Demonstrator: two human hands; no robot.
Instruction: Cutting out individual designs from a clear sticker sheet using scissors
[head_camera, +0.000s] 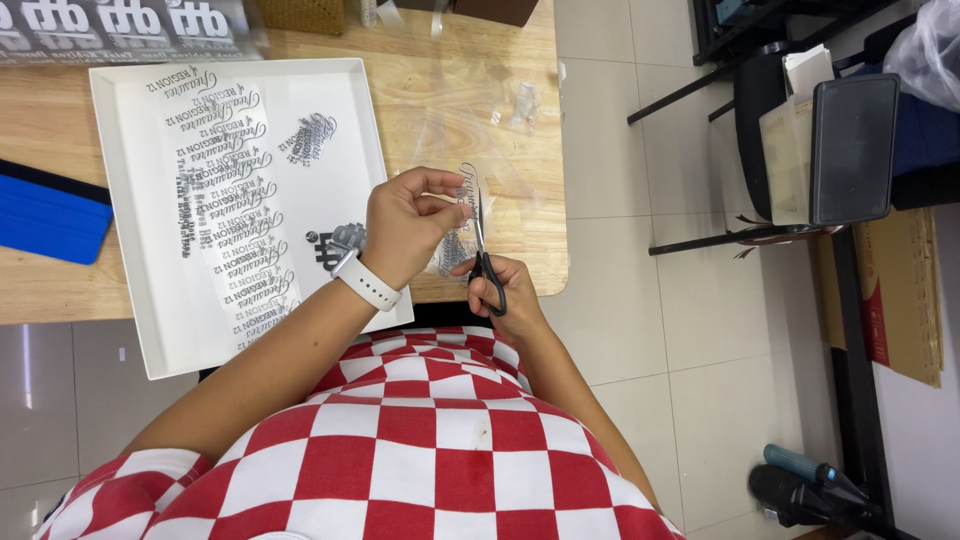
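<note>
Two hands, left hand (403, 227) pinching sticker sheet (460, 222), scissors (484, 258) beside

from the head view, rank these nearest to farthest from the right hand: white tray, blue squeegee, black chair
From the right hand:
1. white tray, on the table just to its left.
2. black chair, across the floor to the right.
3. blue squeegee, at the table's far left edge.

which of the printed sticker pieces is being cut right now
The clear printed strip pinched in the left hand, with the scissors in the right hand at it. The other printed pieces lie untouched in the white tray.
</note>
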